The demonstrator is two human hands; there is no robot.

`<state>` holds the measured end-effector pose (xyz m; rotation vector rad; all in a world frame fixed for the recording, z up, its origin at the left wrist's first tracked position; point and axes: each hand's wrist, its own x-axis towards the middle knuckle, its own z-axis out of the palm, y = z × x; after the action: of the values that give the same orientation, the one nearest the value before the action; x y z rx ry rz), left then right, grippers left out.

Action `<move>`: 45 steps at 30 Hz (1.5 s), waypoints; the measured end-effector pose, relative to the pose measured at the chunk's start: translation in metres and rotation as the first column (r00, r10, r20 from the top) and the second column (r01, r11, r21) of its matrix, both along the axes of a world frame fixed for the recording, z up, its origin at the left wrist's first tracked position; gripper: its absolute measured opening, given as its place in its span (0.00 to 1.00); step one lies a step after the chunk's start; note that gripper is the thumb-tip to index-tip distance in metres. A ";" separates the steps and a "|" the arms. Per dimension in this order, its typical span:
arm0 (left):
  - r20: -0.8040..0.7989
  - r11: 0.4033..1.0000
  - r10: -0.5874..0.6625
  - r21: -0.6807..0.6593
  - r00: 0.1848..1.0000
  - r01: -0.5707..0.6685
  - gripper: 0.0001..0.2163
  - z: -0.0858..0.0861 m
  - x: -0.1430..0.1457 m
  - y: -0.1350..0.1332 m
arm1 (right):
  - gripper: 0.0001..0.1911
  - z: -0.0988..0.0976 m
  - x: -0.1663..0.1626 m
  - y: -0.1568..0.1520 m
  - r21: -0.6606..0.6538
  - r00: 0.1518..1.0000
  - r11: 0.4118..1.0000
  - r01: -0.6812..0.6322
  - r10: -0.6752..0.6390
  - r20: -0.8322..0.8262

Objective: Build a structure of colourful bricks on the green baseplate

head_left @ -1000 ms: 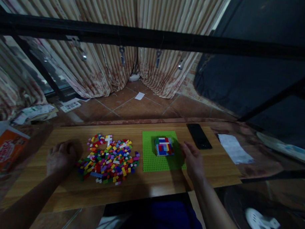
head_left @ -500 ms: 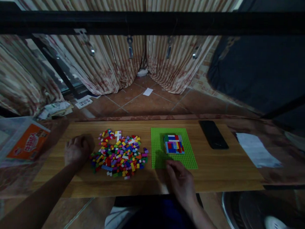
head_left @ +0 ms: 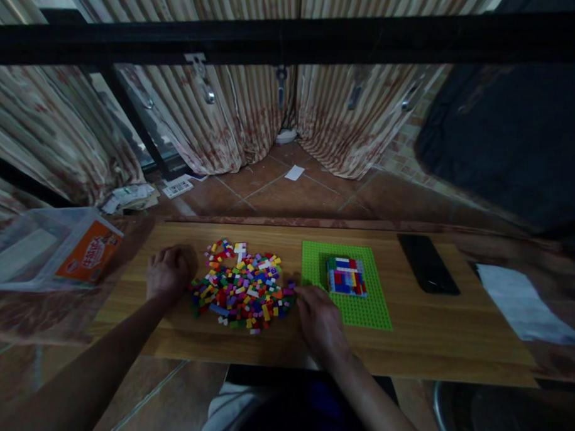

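A heap of small coloured bricks [head_left: 242, 284] lies in the middle of the wooden table [head_left: 429, 333]. To its right is a green baseplate [head_left: 369, 312] with a block of red, blue, yellow and white bricks [head_left: 346, 276] built on it. My left hand [head_left: 168, 273] rests curled on the table at the heap's left edge, with nothing visible in it. My right hand [head_left: 319, 320] lies at the heap's right edge, beside the baseplate's left side, its fingertips reaching toward the loose bricks. Whether the right fingers hold a brick is hidden.
A black phone [head_left: 427, 263] lies right of the baseplate, a white paper [head_left: 520, 303] farther right. A clear bag with an orange leaflet [head_left: 85, 257] sits at the left. A black bar [head_left: 293, 43] crosses overhead. Striped curtains [head_left: 253, 114] hang behind, above a tiled floor.
My right hand has moved from the baseplate's right side, round its front, to the right edge of the brick heap. The left hand stays put. The camera has turned left.
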<state>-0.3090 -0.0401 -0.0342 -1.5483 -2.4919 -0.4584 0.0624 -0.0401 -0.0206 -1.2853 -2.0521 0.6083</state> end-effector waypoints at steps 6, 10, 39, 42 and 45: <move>0.004 1.000 0.027 0.004 1.000 -0.027 0.18 -0.002 0.000 0.000 | 0.16 -0.001 -0.004 0.014 0.004 0.994 0.999 0.046 -0.046 0.103; 0.009 0.999 0.031 -0.005 0.999 -0.031 0.19 -0.002 0.000 0.000 | 0.16 0.005 -0.015 0.025 -0.005 0.994 1.000 0.009 -0.009 0.110; 0.018 0.993 0.008 -0.116 1.000 -0.006 0.21 0.014 0.004 -0.001 | 0.04 0.026 -0.020 0.006 -0.325 0.893 0.938 -0.121 -0.040 -0.448; 0.007 0.992 -0.007 -0.124 1.000 0.008 0.21 0.014 0.004 0.000 | 0.04 0.018 0.004 -0.007 -0.333 0.887 0.943 -0.030 -0.128 -0.443; -0.024 0.991 -0.016 -0.131 1.000 0.013 0.21 0.012 0.002 0.001 | 0.07 0.011 0.033 -0.013 -0.196 0.934 0.978 0.072 -0.135 -0.330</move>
<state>-0.3069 -0.0394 -0.0219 -1.6095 -2.5391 -0.2810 0.0952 -0.0531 -0.0098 -1.2771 -1.6642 0.9175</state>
